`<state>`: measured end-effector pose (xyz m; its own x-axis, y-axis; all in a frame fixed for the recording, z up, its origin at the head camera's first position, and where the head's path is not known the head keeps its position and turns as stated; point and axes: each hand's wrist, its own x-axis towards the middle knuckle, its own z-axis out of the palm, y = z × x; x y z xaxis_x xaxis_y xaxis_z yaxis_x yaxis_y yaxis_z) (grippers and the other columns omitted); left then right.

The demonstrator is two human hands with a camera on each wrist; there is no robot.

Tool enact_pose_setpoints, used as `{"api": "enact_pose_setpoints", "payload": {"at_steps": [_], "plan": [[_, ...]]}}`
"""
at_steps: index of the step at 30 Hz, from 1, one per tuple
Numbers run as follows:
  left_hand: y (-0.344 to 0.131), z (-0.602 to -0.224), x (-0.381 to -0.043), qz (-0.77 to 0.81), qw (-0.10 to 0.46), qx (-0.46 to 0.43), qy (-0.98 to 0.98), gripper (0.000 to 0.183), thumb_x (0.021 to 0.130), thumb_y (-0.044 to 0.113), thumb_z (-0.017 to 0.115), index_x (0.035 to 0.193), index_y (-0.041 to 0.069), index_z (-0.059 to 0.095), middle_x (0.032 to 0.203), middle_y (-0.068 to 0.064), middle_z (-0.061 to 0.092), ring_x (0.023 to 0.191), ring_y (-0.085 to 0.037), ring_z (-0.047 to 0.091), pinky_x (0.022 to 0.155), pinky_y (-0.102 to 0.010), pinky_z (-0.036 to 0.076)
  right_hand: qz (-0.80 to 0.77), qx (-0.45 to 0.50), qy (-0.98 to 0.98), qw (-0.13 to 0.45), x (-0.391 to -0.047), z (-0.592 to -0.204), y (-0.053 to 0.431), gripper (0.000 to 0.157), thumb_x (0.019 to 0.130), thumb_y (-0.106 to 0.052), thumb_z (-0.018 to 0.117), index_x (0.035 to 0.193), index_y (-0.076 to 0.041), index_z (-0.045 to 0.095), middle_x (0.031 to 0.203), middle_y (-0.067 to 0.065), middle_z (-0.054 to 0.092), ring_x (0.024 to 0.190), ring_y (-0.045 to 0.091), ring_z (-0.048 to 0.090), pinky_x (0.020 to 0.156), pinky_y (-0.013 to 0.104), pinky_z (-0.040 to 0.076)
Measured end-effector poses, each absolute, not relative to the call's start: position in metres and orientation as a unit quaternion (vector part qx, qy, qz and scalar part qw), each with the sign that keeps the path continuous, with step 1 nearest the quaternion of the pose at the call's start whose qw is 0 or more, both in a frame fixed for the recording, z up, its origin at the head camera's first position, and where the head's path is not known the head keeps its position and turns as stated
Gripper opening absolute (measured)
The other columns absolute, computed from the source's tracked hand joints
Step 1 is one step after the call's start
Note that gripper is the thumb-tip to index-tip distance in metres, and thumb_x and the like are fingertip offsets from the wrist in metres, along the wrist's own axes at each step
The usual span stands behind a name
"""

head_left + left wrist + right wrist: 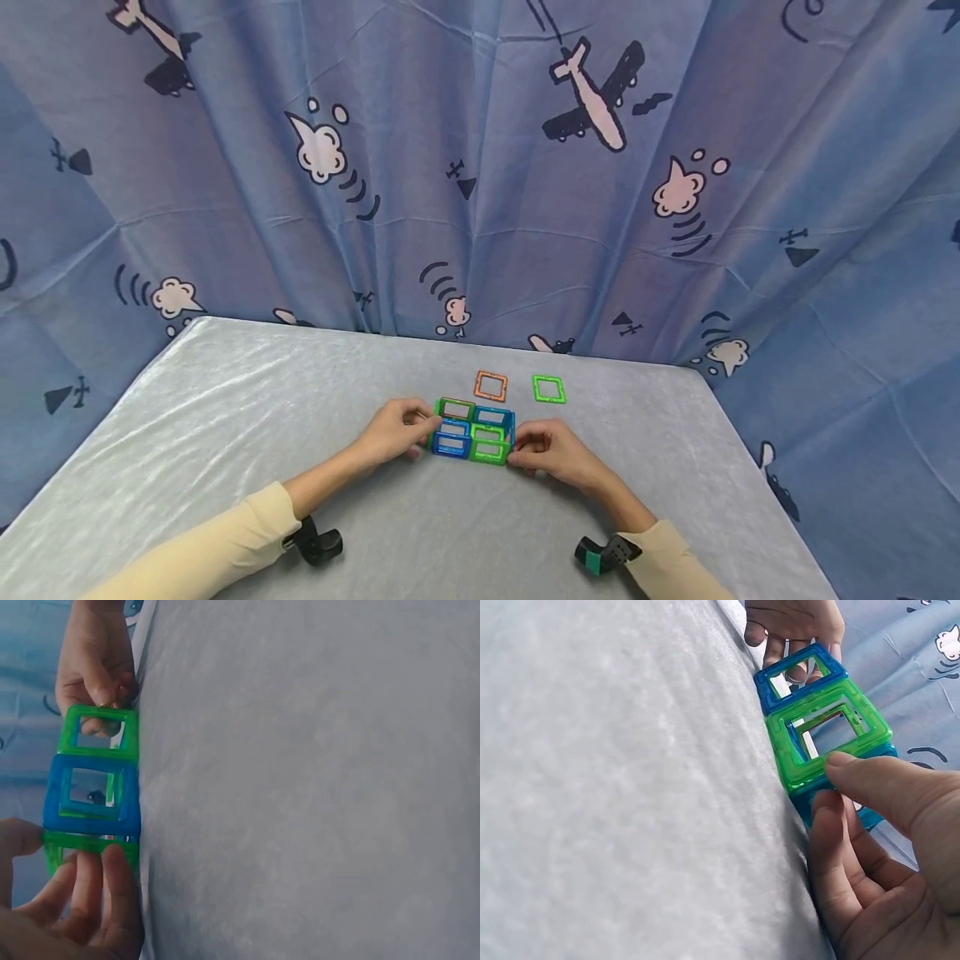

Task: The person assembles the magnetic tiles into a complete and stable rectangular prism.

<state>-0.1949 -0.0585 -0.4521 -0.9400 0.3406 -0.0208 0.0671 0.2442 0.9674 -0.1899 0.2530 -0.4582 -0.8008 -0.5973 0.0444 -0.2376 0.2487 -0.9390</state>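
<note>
A low, box-like row of magnetic tiles (pixel 471 445) stands on the cloth, open square frames joined at their edges. Its long near side has a blue tile (pixel 54 796) on the left and a green tile (pixel 780 754) on the right. At the left end my left hand (pixel 395 429) holds a green end tile (pixel 82 843), fingers against its outer face and thumb at the top edge. My right hand (pixel 553 450) grips the opposite end, its thumb on the green tile's corner and its fingers at the blue end tile (pixel 804 802).
Behind the box lie two loose square tiles, one orange (pixel 491 374) and one green (pixel 550 401). A pale cloth (pixel 300 383) covers the table. A blue curtain (pixel 420 167) with printed planes hangs along the table's back edge.
</note>
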Motion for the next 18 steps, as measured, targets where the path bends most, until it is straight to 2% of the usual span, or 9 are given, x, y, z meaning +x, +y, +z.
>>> {"api": "enact_pose_setpoints", "payload": {"at_steps": [10, 18], "plan": [[-0.0633, -0.4492, -0.1926, 0.586, 0.15, 0.142, 0.783, 0.025, 0.102, 0.021, 0.064, 0.113, -0.001, 0.066, 0.09, -0.006, 0.069, 0.084, -0.022, 0.065, 0.065, -0.036, 0.058, -0.557, -0.276, 0.767, 0.161, -0.1958, -0.457, 0.254, 0.018, 0.092, 0.006, 0.07, 0.109, 0.009, 0.07, 0.094, 0.026, 0.069, 0.074, 0.019, 0.064, 0.065, 0.031, 0.056], [-0.0653, -0.4488, -0.1927, 0.596, 0.148, 0.129, 0.779, 0.03, 0.103, 0.021, 0.063, 0.119, -0.003, 0.063, 0.096, -0.009, 0.068, 0.087, -0.023, 0.066, 0.067, -0.038, 0.058, -0.564, -0.277, 0.759, 0.171, -0.1968, -0.4572, 0.2544, 0.018, 0.092, 0.006, 0.07, 0.109, 0.01, 0.069, 0.095, 0.028, 0.069, 0.076, 0.018, 0.066, 0.067, 0.032, 0.057]]}}
